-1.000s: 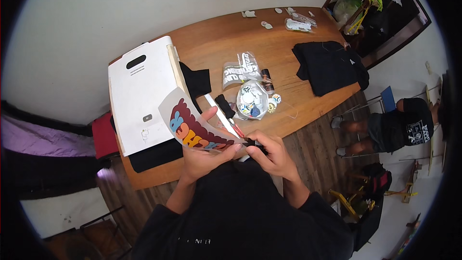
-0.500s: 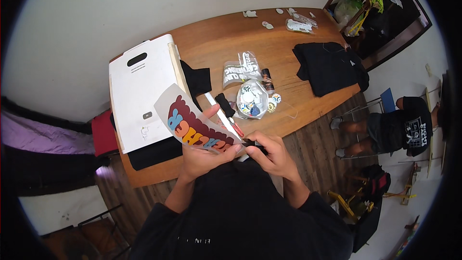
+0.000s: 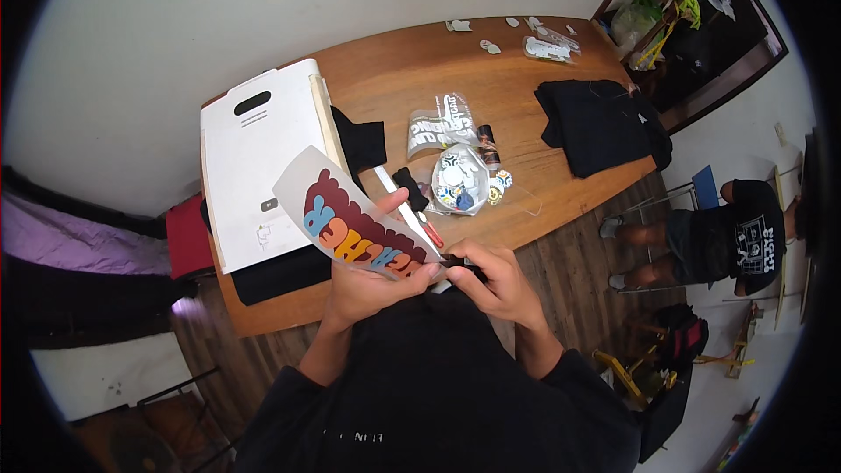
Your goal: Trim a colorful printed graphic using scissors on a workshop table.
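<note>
Left hand (image 3: pixel 372 292) firmly pinching the curved translucent sheet with multicoloured lettering (image 3: pixel 355 232) before the chest, right hand (image 3: pixel 501 282) closed round a partly hidden black tool (image 3: pixel 465 264) at its corner, pale left border (image 3: pixel 300 175) seemingly uncut.

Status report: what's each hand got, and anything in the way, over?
Left hand gripping the curved printed sheet. Right hand holding a black tool, kind unclear, at the sheet's end. White strip beyond, not visibly between them.

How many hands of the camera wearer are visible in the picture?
2: the left hand, partly hidden behind the printed sheet, and the right hand, gripping a black object at the sheet's right end.
</note>
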`<state>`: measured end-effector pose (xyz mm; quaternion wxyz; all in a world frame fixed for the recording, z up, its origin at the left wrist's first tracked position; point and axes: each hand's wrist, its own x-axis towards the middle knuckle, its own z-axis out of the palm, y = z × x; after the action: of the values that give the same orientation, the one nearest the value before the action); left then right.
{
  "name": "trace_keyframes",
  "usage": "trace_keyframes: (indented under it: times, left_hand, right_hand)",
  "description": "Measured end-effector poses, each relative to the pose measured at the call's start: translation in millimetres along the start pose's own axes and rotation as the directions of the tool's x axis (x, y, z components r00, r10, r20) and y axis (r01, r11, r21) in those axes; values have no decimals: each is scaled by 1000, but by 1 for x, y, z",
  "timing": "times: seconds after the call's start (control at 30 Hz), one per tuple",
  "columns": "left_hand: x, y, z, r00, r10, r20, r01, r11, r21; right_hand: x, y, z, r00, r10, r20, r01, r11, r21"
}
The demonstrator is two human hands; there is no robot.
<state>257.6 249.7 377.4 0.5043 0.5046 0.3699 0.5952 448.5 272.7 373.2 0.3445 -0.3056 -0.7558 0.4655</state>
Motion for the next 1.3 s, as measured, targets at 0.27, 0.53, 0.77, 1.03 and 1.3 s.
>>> trace_keyframes:
  times: [0.27, 0.53, 0.77, 1.03, 1.3]
  left_hand:
    - [0, 10, 0, 999, 49, -13, -47, 991, 128]
    - [3, 14, 2, 999, 42, -14, -40, 992, 118]
    - [5, 13, 4, 998, -37, -47, 39, 998, 50]
    - [4, 10, 2, 999, -16, -40, 19, 998, 64]
    - [5, 13, 3, 997, -72, -20, 73, 996, 47]
  right_hand:
    - [-1, 3, 2, 1000, 12, -21, -13, 1000, -14]
    - [0, 1, 4, 998, 62, -26, -61, 998, 13]
    - [0, 3, 6, 999, 12, -52, -9, 998, 59]
    - [-1, 5, 5, 998, 45, -43, -43, 998, 44]
    - [2, -3, 5, 996, 74, -56, -71, 996, 59]
